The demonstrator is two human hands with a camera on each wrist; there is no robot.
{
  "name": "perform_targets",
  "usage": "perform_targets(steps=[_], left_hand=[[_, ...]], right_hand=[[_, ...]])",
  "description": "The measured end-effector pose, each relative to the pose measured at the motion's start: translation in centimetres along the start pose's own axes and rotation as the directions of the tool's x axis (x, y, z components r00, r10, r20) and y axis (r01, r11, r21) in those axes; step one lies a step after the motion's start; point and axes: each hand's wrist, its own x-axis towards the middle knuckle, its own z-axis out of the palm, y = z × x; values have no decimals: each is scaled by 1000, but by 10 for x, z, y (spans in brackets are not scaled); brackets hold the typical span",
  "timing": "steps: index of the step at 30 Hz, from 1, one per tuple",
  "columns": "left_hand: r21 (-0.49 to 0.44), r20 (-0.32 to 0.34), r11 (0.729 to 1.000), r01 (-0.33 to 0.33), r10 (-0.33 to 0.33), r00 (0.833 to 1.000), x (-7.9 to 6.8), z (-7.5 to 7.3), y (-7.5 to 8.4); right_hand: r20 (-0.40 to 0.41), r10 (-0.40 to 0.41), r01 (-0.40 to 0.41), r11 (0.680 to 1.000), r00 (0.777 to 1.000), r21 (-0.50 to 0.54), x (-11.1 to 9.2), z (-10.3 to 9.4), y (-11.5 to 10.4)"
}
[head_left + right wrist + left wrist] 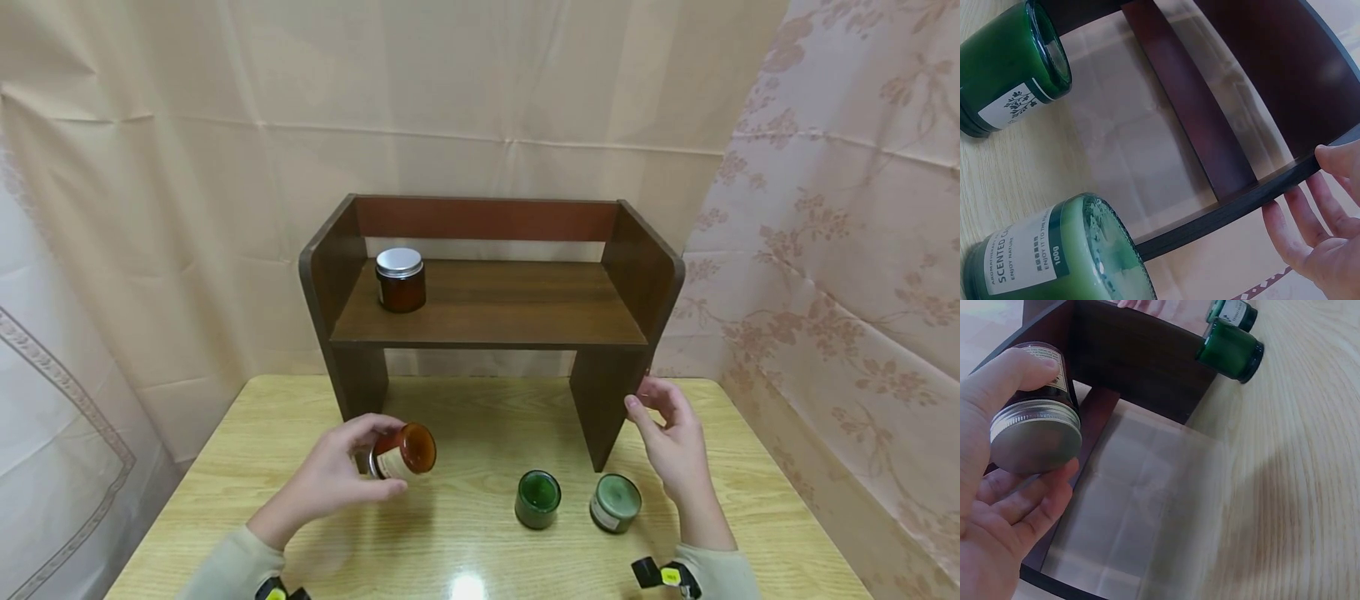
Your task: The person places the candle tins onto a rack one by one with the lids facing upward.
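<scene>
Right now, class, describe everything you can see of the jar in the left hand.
The jar looks like amber glass, with a silver, ribbed lid that looks metal and a pale printed label. The left hand grips it, thumb across the label. It is tipped over, lid toward the palm, base facing right in the head view, held above the table in front of the shelf.

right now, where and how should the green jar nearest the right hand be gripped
I'd grip the green jar across opposite sides of its round wall, coming from the right and slightly above. It stands on end, with the other green jar on its left and the shelf just behind, so its right looks freer.
</scene>
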Motion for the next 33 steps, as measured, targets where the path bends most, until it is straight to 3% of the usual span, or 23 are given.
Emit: perform_targets(steps=[10,15,26,33], left_hand=[[-96,-18,995,-11,10,1000,-1,-5,4],[-153,-36,987,-58,53,998,0,-6,5],[-129,-56,987,-93,86,995,2,-6,6],[-74,-80,995,-73,67,995,3,-6,8]], right_hand=[[-4,1,-1,1000,1000,2,0,0,0],[1,8,-8,1000,1000,-1,0,-1,0],[-4,11,-11,1000,1000,5,0,0,0],[-1,7,-7,1000,1000,3,0,0,0]])
